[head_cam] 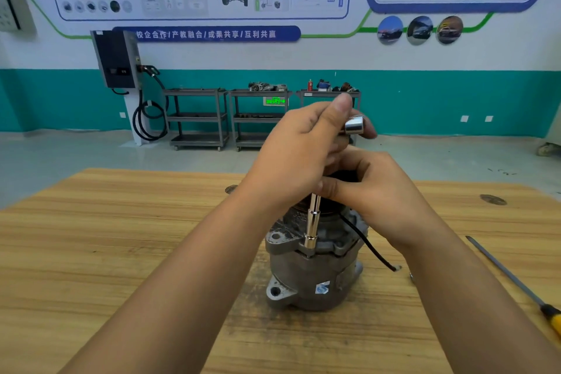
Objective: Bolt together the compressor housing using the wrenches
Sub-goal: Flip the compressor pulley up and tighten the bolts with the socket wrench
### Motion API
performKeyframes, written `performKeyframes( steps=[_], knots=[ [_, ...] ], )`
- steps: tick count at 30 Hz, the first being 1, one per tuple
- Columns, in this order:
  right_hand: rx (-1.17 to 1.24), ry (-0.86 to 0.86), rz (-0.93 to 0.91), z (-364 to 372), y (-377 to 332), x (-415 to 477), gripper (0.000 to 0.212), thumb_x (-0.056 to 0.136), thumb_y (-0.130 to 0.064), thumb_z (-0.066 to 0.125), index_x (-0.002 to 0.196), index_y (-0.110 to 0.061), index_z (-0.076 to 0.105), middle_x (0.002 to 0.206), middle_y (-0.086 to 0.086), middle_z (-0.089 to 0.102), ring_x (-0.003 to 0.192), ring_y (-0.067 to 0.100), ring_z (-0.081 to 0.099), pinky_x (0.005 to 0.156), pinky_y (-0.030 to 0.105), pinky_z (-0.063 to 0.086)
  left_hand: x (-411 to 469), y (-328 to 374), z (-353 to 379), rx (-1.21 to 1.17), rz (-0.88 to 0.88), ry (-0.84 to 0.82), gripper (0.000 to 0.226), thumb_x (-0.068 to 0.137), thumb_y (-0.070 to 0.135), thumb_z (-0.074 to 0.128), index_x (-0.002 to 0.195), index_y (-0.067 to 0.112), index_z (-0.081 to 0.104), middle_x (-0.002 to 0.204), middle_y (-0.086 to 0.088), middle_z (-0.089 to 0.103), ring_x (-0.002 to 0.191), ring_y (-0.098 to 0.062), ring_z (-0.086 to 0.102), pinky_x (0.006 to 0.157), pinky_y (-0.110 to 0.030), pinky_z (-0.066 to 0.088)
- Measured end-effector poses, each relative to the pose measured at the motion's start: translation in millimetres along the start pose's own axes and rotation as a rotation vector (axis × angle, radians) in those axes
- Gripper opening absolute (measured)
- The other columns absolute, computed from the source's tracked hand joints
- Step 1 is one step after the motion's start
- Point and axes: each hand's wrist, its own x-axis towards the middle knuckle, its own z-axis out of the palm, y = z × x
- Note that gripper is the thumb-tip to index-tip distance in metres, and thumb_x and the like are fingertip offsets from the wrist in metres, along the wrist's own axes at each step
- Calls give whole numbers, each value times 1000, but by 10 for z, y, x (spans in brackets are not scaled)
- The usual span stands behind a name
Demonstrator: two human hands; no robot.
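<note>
Fingers of the left hand (299,149) are curled tight round the upper part of the socket wrench (312,222), with the thumb raised beside the tool's chrome head (354,125), which sticks out to the right of the fist. The right hand (373,188) sits just below and touches the left. Its fingers are bent round the tool and its thumb tip presses against the shaft, so both hands are clamped on the same wrench.

The shaft runs down, slightly tilted, and its socket end rests on a bolt point on the upper flange of the compressor housing (306,276). The housing stands upright near the middle of the wooden table (121,252), between the two forearms. It is grey cast metal with mounting ears and a blue sticker (322,287) low on its front. A black wire (370,247) trails from its right side down to the tabletop.

A screwdriver (510,276) with a yellow handle lies on the table, right of the right forearm.

Three shelf carts (197,118) stand against the far wall. The middle and right ones carry mechanical parts (267,86) on their top shelves, too small to identify.
</note>
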Motion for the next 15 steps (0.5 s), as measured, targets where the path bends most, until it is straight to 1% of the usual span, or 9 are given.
performKeyframes(
  steps=[2, 4, 5, 7, 9, 11, 12, 13, 15],
  knots=[
    [18, -2, 10, 0, 15, 8, 26, 61, -39, 71, 81, -23, 70, 83, -3, 72, 83, 8, 67, 80, 27, 52, -11, -8, -90, -199, -49, -160, 46, 100, 33, 29, 75, 11, 60, 52, 6, 31, 53, -13, 28, 57, -30, 27],
    [33, -8, 10, 1, 16, 12, 30, 61, -38, 72, 84, -18, 70, 84, 0, 72, 83, 9, 67, 79, 24, 53, 2, -16, -166, -320, -81, -305, 47, 99, 32, 24, 72, 9, 54, 53, 12, 41, 55, -9, 31, 60, -26, 27],
    [35, -14, 4, 7, 7, 9, 31, 62, -37, 71, 85, -16, 71, 86, 1, 72, 84, 9, 67, 78, 22, 53, 7, -20, -178, -339, -81, -340, 47, 99, 31, 22, 71, 9, 52, 55, 14, 46, 58, -8, 33, 61, -24, 29],
    [21, -22, -18, 22, -14, 11, 29, 66, -35, 69, 84, -12, 72, 90, 1, 70, 87, 8, 66, 79, 19, 51, 1, -25, -181, -348, -78, -335, 47, 99, 32, 23, 73, 10, 55, 62, 13, 56, 63, -9, 40, 64, -22, 34],
    [-31, -13, -25, 35, -20, 14, 21, 72, -31, 70, 82, -13, 72, 92, -1, 67, 91, 10, 63, 82, 22, 49, -31, -47, -226, -292, -54, -245, 44, 95, 39, 30, 83, 15, 64, 77, 10, 66, 76, -10, 56, 70, -19, 44],
    [-76, -8, -19, 43, -7, 19, 11, 79, -23, 70, 81, -12, 70, 92, -1, 63, 93, 14, 61, 83, 27, 48, -89, -120, -376, -125, -27, -82, 38, 92, 42, 35, 97, 22, 67, 95, 9, 70, 94, -9, 63, 80, -22, 50],
    [-76, -8, -15, 44, -3, 18, 9, 80, -21, 69, 81, -12, 70, 91, -2, 62, 92, 13, 61, 82, 26, 47, -136, -159, -484, -23, -31, 7, 33, 93, 39, 37, 99, 26, 67, 96, 11, 70, 95, -8, 63, 82, -23, 51],
    [-62, -9, -11, 49, -6, 14, 8, 81, -20, 69, 82, -12, 70, 89, -5, 61, 90, 10, 61, 80, 22, 47, -192, -204, -600, 101, -45, 92, 27, 96, 33, 40, 98, 31, 66, 92, 14, 69, 92, -5, 63, 79, -21, 51],
    [-31, -8, -7, 71, -11, 8, 9, 80, -20, 70, 81, -11, 70, 86, -7, 60, 86, 7, 60, 76, 16, 46, -317, -350, -823, 429, -88, 212, 24, 96, 25, 45, 89, 36, 64, 80, 16, 67, 80, 4, 60, 68, -11, 46]
  ],
)
